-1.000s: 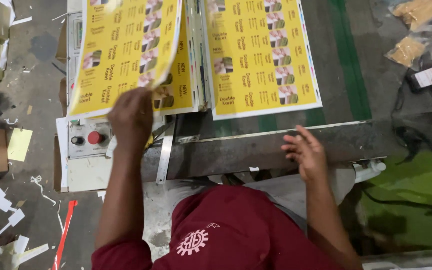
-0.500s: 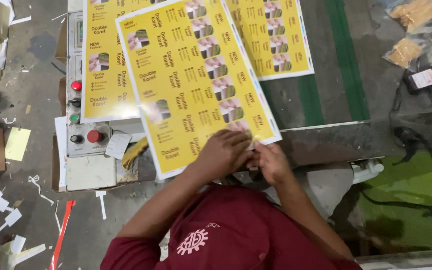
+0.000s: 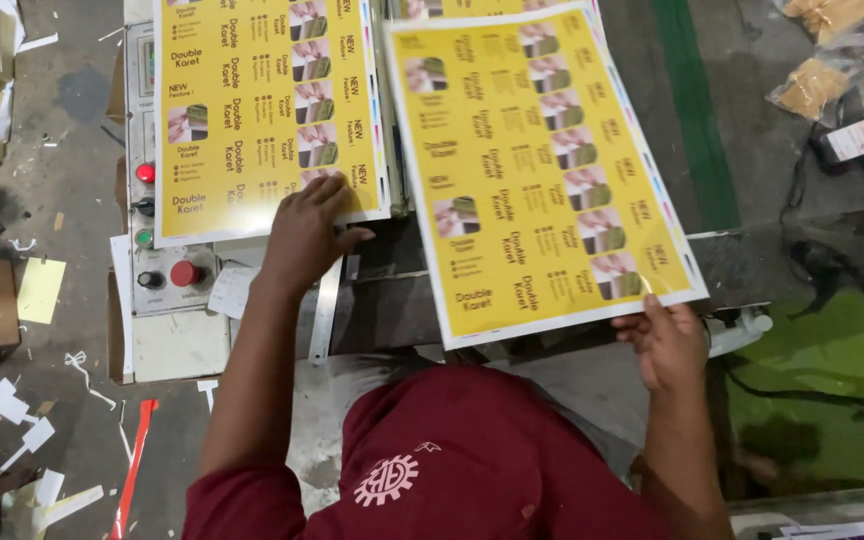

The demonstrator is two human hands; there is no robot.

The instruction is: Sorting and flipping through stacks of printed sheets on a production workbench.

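Yellow printed sheet (image 3: 532, 170) has swung from the middle to the right side, now pinched at its near corner by the right hand (image 3: 664, 345); its long axis runs away from the person, slightly tilted. Left hand (image 3: 304, 235) has let go and presses flat, fingers spread, on the left stack (image 3: 252, 110)

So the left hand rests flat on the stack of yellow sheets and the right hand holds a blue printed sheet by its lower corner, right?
Not quite: the sheet in the right hand is yellow, not blue, as the head view shows. The left hand does rest flat on the stack of yellow sheets, and the right hand does grip its sheet by the lower corner.
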